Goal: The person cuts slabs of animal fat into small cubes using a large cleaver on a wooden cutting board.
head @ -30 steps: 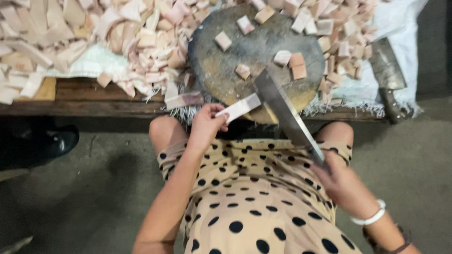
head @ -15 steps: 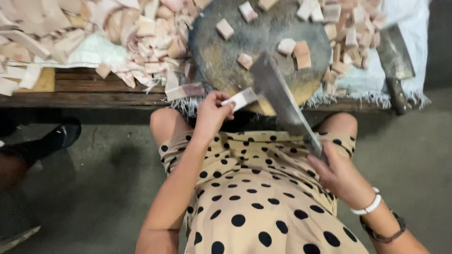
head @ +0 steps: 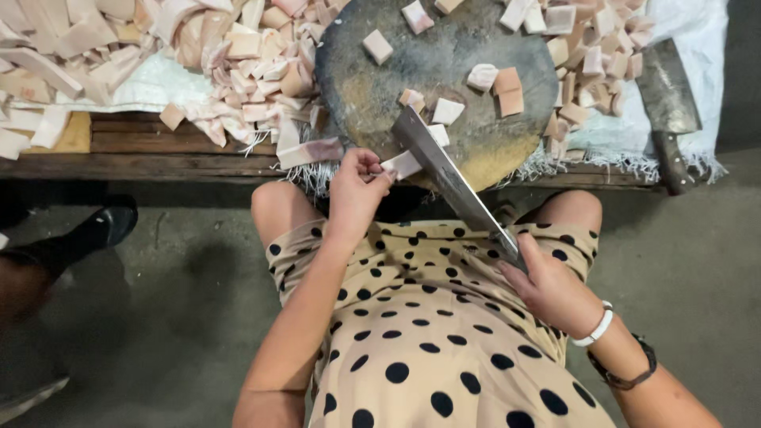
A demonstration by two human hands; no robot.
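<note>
Both my hands grip: left hand (head: pixel 354 190) pinches a pale strip (head: pixel 403 164) on the round block (head: pixel 372 87), right hand (head: pixel 547 285) holds the cleaver (head: pixel 444 170).

A pale strip (head: pixel 403 164) lies at the round block's near edge; a long cleaver (head: pixel 452 178) slants across it.

Grey concrete floor (head: pixel 182 317) under a low, worn wooden bench (head: pixel 158 162) — white sacking (head: pixel 158 83) across its top.
</note>
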